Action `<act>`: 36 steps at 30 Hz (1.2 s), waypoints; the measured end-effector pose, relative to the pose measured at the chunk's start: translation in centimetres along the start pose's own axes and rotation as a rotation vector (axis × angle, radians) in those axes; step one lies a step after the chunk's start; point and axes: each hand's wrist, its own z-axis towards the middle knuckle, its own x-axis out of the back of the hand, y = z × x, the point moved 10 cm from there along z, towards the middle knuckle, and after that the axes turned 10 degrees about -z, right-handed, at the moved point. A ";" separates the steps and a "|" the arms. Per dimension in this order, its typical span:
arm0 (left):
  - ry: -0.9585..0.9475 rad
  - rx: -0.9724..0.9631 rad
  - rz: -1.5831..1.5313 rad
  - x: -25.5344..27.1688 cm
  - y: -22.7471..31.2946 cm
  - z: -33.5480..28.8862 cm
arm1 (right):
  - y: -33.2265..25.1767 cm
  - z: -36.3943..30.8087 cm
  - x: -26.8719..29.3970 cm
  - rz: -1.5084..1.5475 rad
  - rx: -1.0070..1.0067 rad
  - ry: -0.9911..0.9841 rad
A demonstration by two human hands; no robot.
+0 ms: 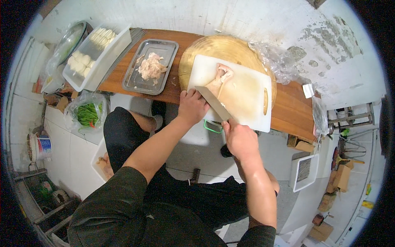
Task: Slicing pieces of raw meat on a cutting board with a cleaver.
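In my right hand (242,139) is the handle of a broad-bladed kitchen knife (214,103), its blade slanting up and left over the white cutting board (249,88). A piece of pale raw meat with skin (224,75) lies on the board and runs toward the blade. My left hand (193,108) is closed at the board's near left corner, fingers curled close beside the blade. It seems to hold the near end of the meat, which the blade and fingers mostly hide. Left of the board, a clear tray (130,82) holds a pile of cut raw meat (152,66).
Beneath the board is a round wooden block (188,57) on a brown wooden table (294,109). A white tub (119,43) of pale round pieces stands at the far left. Crumpled clear plastic (277,61) lies against the wall. A bag of green vegetables (87,115) sits below the table's left end.
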 end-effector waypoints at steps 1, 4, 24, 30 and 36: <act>-0.002 0.006 -0.009 0.1 0.0 0.0 | -0.3 0.0 -0.3 -0.045 0.026 0.005; -0.021 0.034 -0.054 0.3 -0.1 -0.2 | -0.4 0.0 -1.9 -0.087 0.054 0.029; -0.010 0.021 -0.086 0.4 0.2 -2.3 | -0.5 0.2 -5.7 -0.161 0.063 0.213; 0.032 -0.004 -0.100 1.6 1.0 -1.8 | 0.1 1.8 -6.8 -0.165 0.008 0.191; 0.036 -0.008 -0.135 1.3 0.6 -1.6 | -0.4 3.5 -6.5 -0.135 0.031 0.144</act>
